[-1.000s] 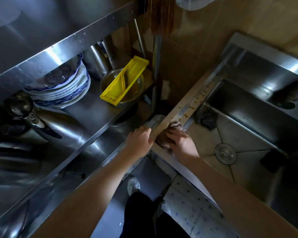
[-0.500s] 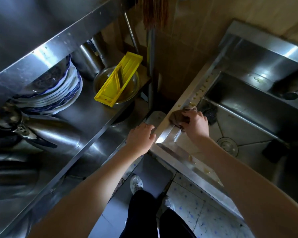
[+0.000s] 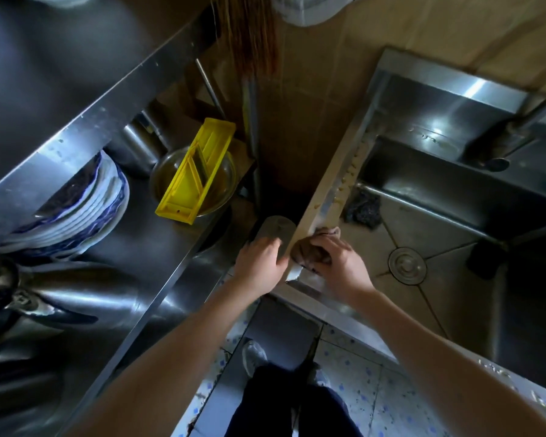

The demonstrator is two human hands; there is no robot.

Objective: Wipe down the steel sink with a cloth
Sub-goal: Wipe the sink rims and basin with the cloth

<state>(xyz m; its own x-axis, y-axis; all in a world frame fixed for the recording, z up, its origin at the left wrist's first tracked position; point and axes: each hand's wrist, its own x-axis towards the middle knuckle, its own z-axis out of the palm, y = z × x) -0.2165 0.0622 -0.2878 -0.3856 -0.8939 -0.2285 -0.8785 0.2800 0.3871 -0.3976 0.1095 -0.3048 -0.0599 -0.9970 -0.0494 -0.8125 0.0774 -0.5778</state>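
Observation:
The steel sink (image 3: 448, 197) fills the right half of the head view, with a round drain (image 3: 406, 264) in its floor. My right hand (image 3: 338, 263) grips a crumpled brown cloth (image 3: 309, 252) and presses it on the sink's left rim (image 3: 334, 184), at the near corner. Pale food scraps (image 3: 349, 175) lie along that rim farther back. My left hand (image 3: 259, 263) is curled over the rim's outer edge beside the cloth.
A dark scouring pad (image 3: 363, 208) sits in the sink's left corner and a faucet (image 3: 514, 134) stands at the back. On the left, a steel shelf (image 3: 123, 247) carries stacked blue-and-white plates (image 3: 85, 209), a yellow slicer (image 3: 196, 171) over a bowl, and pots.
My right hand has drawn the cloth back along the rim from the scraps to the near corner. My left hand stays at the rim's outer edge.

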